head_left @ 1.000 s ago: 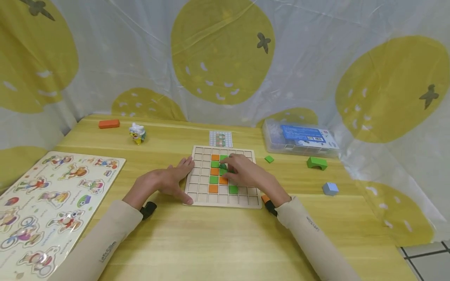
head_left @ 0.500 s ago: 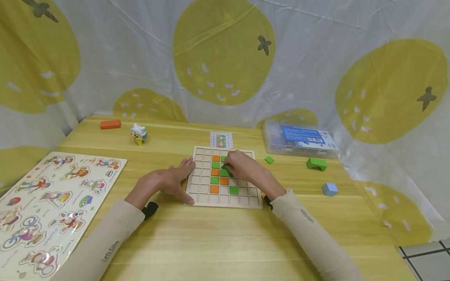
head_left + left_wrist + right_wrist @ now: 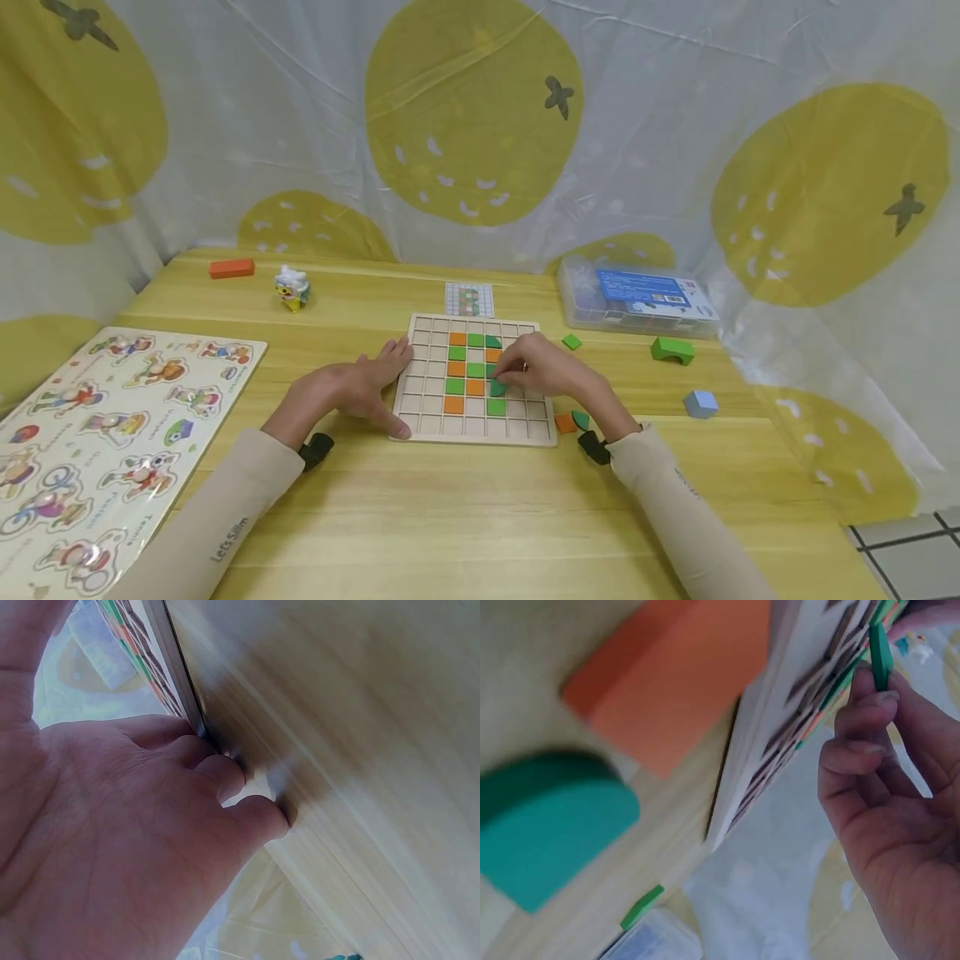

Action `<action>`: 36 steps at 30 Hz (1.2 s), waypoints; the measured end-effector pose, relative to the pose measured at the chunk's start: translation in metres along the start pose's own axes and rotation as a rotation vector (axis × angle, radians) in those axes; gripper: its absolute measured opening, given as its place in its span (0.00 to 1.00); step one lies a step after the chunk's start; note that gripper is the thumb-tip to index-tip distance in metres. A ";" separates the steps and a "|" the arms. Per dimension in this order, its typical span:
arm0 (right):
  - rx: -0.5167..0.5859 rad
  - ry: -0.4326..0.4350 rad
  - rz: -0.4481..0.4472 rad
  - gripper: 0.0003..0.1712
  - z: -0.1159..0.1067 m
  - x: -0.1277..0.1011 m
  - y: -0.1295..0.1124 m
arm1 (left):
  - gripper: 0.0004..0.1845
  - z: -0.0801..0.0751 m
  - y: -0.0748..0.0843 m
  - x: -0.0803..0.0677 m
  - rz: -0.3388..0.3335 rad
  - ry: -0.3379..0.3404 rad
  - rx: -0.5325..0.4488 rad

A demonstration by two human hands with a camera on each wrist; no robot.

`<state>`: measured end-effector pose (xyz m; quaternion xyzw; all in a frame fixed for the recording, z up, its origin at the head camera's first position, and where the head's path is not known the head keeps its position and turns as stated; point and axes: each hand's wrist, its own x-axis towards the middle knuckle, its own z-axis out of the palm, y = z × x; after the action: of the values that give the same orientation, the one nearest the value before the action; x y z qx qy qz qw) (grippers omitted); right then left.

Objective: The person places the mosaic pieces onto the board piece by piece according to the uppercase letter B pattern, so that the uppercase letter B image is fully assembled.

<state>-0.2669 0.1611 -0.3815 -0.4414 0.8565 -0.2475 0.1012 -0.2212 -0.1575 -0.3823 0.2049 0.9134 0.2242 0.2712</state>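
Over the middle-right of the grid board (image 3: 420, 392), the right hand (image 3: 536, 372) pinches a thin green tile (image 3: 497, 388) by its edges, fingertips (image 3: 870, 712) curled round it, just above an open cell. I'd say the trick here is to lower it flat and square to the cell walls, then let go only once a corner has seated. The left hand (image 3: 352, 387) lies with straight fingers against the board's left edge, holding nothing, which should stop it from sliding on the table (image 3: 465, 517).

The board is pale wood with shallow square pockets; the orange and green tiles look matte and flat. Just off its near right corner sit an orange block (image 3: 675, 682) and a teal half-round block (image 3: 551, 825), both smooth and chunky.
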 end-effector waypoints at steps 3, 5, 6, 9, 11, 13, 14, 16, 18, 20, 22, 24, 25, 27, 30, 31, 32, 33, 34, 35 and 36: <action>-0.015 0.024 0.034 0.05 0.005 0.002 -0.002 | 0.73 0.001 0.000 0.000 0.001 -0.001 -0.002; -0.009 0.021 0.057 0.05 0.007 0.002 -0.004 | 0.73 0.001 0.001 0.000 0.002 -0.002 -0.001; -0.003 0.017 0.066 0.05 0.008 0.002 -0.005 | 0.72 0.001 0.001 0.000 0.004 -0.002 0.000; -0.001 0.003 0.085 0.06 0.007 0.001 -0.008 | 0.72 0.001 0.002 0.001 0.003 0.000 0.006; -0.005 -0.006 0.091 0.06 0.006 0.000 -0.009 | 0.72 0.001 0.002 0.001 0.004 0.003 0.012; -0.020 -0.018 0.090 0.04 0.005 -0.001 -0.010 | 0.72 0.001 0.002 0.001 0.002 0.004 0.015; -0.026 -0.023 0.091 0.02 0.004 -0.001 -0.011 | 0.72 0.001 0.002 0.001 0.001 0.005 0.017; -0.021 -0.028 0.105 0.02 0.003 -0.001 -0.011 | 0.72 0.001 0.002 0.001 0.000 0.006 0.020; -0.009 -0.019 0.124 0.05 0.003 -0.001 -0.010 | 0.72 0.001 0.001 0.001 -0.002 0.006 0.021; -0.002 -0.004 0.150 0.07 0.003 -0.001 -0.010 | 0.72 0.001 0.001 0.001 -0.003 0.005 0.020; -0.021 0.010 0.192 0.09 0.004 0.000 -0.010 | 0.72 0.001 0.001 0.001 -0.004 0.004 0.018; -0.056 0.012 0.222 0.11 0.006 0.000 -0.012 | 0.72 0.000 0.001 0.001 -0.005 0.002 0.017; -0.075 0.007 0.236 0.12 0.007 0.001 -0.013 | 0.72 0.000 0.001 0.000 -0.005 0.001 0.017; -0.091 -0.004 0.252 0.15 0.009 0.002 -0.014 | 0.72 0.000 0.001 0.000 -0.008 0.000 0.017; -0.053 -0.008 0.222 0.16 0.009 0.001 -0.014 | 0.72 0.001 0.000 0.000 -0.009 0.000 0.015; -0.035 -0.004 0.218 0.15 0.008 0.000 -0.014 | 0.72 0.001 0.000 0.000 -0.009 0.000 0.016; -0.018 0.004 0.208 0.14 0.007 -0.001 -0.014 | 0.72 0.001 0.000 0.000 -0.009 0.000 0.016; -0.003 0.011 0.200 0.13 0.006 -0.001 -0.013 | 0.72 0.001 0.000 0.001 -0.008 0.000 0.015; 0.002 0.017 0.194 0.11 0.005 -0.001 -0.012 | 0.72 0.001 0.000 0.001 -0.008 0.000 0.016; 0.001 0.019 0.194 0.09 0.005 -0.002 -0.012 | 0.72 0.001 0.000 0.001 -0.008 -0.001 0.015; -0.004 0.017 0.190 0.08 0.005 -0.002 -0.011 | 0.73 0.000 0.000 0.001 -0.007 -0.001 0.014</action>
<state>-0.2563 0.1555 -0.3800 -0.3562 0.8959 -0.2388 0.1160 -0.2217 -0.1573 -0.3833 0.2036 0.9156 0.2165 0.2710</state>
